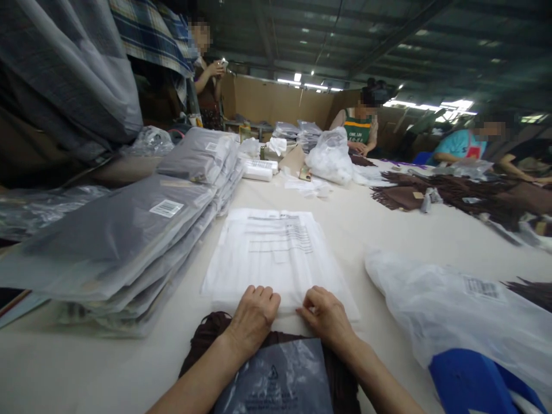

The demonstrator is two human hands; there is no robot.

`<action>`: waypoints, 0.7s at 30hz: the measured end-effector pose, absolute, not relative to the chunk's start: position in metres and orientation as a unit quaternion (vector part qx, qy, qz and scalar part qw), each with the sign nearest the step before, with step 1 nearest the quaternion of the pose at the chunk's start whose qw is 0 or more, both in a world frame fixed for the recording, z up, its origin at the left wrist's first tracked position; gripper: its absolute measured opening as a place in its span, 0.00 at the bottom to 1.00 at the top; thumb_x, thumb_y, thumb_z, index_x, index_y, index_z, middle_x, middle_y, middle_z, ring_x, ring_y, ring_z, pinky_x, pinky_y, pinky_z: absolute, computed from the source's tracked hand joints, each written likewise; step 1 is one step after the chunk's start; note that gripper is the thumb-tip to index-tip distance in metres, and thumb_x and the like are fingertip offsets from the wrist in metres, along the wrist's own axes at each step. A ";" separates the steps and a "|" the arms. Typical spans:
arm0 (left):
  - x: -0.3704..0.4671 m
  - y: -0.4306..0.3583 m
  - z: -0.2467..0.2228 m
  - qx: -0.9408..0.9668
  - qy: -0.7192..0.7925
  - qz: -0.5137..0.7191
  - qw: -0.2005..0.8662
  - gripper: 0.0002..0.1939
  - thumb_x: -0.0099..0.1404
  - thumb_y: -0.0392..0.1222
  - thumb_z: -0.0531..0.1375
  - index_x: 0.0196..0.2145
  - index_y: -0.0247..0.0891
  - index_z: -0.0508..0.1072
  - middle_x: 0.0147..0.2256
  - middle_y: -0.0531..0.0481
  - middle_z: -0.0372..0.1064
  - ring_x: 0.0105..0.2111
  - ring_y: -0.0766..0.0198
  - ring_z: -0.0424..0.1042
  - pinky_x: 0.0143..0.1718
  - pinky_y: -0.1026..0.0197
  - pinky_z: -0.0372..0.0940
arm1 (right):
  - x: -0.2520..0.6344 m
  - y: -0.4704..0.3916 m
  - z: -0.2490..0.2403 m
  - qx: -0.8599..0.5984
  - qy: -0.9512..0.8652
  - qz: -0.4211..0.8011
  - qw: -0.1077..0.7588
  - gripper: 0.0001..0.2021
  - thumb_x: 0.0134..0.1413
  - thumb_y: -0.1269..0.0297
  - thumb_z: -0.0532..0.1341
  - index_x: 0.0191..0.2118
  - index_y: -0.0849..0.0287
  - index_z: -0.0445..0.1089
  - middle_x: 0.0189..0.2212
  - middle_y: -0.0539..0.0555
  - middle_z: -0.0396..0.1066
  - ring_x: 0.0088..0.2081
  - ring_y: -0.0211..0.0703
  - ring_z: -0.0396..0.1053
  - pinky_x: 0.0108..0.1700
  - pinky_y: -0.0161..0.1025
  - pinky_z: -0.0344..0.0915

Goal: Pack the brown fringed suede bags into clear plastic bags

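Both hands (288, 307), fingers curled, press the near edge of the printed white stack (276, 253), which runs lengthwise away from the wearer, its print seemingly too blurred to read.

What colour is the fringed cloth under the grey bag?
Dark brown, best seen in the head view.

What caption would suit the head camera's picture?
Left hand and right hand at the near edge of a white stack, beside gray packages.
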State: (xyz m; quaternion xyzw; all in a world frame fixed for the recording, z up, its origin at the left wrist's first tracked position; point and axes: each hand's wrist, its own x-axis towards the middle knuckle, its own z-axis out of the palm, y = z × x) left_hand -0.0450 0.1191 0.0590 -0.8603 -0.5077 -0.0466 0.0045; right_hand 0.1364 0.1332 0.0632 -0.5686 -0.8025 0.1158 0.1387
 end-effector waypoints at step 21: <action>-0.046 0.118 0.051 -0.823 -0.555 -0.097 0.073 0.10 0.60 0.26 0.50 0.26 0.37 0.66 0.26 0.47 0.63 0.29 0.56 0.63 0.30 0.57 0.58 | 0.107 0.103 0.102 -0.448 -0.848 0.067 0.276 0.10 0.49 0.77 0.55 0.39 0.61 0.66 0.34 0.57 0.69 0.37 0.46 0.65 0.38 0.45 0.63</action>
